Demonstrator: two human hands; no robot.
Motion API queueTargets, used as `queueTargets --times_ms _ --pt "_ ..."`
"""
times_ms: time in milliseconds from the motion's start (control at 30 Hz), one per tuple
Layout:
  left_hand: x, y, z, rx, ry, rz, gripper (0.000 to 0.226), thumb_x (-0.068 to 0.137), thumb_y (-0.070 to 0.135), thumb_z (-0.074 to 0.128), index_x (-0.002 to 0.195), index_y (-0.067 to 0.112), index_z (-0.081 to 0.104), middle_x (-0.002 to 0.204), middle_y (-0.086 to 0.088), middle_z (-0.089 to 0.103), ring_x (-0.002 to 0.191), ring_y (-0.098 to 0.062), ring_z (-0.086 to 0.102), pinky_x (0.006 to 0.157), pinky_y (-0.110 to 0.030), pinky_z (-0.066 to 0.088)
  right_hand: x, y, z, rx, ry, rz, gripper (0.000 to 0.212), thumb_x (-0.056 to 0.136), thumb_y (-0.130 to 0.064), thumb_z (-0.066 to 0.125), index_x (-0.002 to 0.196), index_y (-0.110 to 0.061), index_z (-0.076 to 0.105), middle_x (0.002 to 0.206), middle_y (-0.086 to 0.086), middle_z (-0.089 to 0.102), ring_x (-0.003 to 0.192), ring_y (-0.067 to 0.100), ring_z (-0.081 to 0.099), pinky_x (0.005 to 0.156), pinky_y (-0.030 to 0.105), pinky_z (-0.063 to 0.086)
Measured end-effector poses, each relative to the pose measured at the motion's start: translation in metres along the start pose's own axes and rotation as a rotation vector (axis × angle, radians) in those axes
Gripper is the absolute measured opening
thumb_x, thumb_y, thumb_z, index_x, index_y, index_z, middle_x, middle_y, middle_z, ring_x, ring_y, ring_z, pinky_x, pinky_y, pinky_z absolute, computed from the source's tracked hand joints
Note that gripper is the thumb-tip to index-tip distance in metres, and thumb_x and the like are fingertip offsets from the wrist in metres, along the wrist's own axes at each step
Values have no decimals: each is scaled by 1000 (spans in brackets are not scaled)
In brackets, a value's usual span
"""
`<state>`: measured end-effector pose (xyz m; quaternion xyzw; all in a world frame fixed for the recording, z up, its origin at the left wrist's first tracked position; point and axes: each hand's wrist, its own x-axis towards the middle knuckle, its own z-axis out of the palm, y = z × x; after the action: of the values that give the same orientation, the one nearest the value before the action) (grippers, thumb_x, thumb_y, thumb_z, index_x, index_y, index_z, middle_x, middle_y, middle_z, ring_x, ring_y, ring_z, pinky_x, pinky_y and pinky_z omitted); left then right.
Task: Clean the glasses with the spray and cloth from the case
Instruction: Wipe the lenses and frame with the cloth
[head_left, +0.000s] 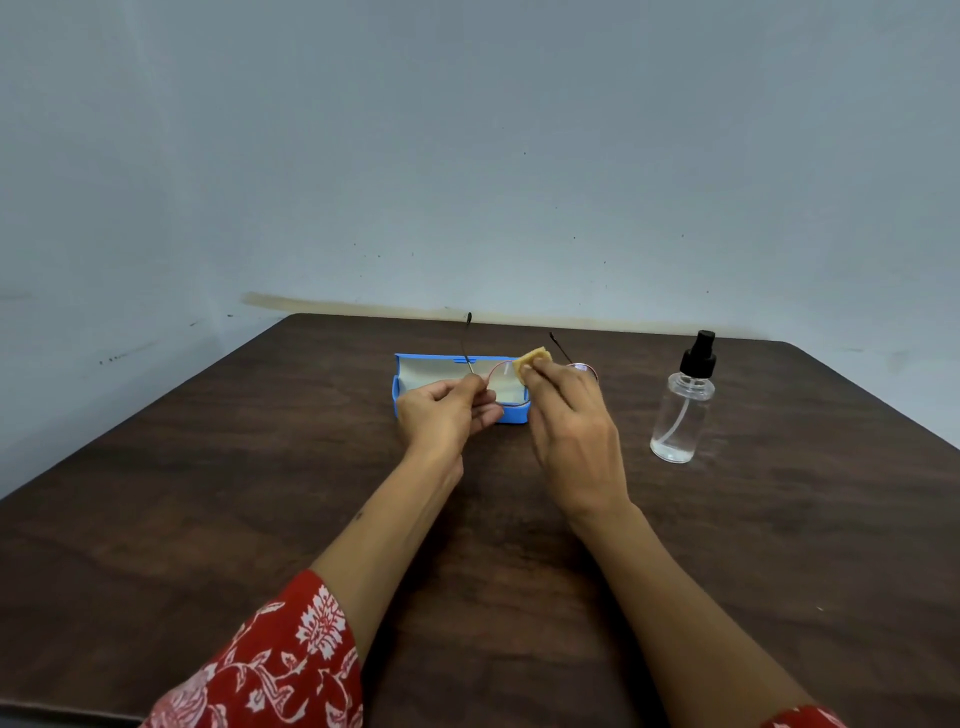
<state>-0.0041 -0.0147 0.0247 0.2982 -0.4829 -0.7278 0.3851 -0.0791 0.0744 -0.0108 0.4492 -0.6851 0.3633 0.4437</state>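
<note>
Two bare hands work above a dark brown wooden table (208, 519) that stands against a pale blue-grey wall (467, 130). At the lower left, a red sleeve (275, 660) with a white flower print covers the left upper forearm. The left hand (447, 410) has its thumb and fingers pinched on the left end of a pair of thin-rimmed glasses (501, 382), near the hinge, holding them in the air with the lenses facing the person. Both dark arms of the glasses point away, toward the wall. Behind and below the glasses, an open blue case (415, 384) with a pale lining lies flat on the table. To the right, the right hand (571, 421) pinches a small yellow cloth (532, 359) between its fingertips and presses it to the upper right rim of the left lens. The other lens is mostly hidden behind this hand. Further right, well apart from the hands, a clear spray bottle (683, 410) with a black pump top stands upright on the table, nearly empty.
</note>
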Motion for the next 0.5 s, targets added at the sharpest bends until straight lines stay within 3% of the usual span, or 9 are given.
queueTargets --times_ms 233,367,500 --pt "6 -1 -3 -39 36 22 18 82 -2 63 65 -1 60 55 -9 60 38 -10 58 45 -18 53 -2 -13 1 60 -130 -116 25 79 -12 49 87 -3 71 92 7 68 85 27 63 65 35 54" --pt "7 -1 -4 -21 30 20 16 82 0 64 67 -1 61 63 -13 62 41 -11 60 47 -18 54 -1 -7 2 9 -52 -13 31 81 -8 46 96 -1 71 98 11 68 93 22 55 68 33 55" --pt "5 -1 -3 -14 28 24 16 82 -2 62 66 -1 62 58 -11 62 40 -12 59 45 -18 52 1 -13 6 22 -77 -78 32 85 -8 45 103 0 69 106 13 67 96 23 55 68 31 53"
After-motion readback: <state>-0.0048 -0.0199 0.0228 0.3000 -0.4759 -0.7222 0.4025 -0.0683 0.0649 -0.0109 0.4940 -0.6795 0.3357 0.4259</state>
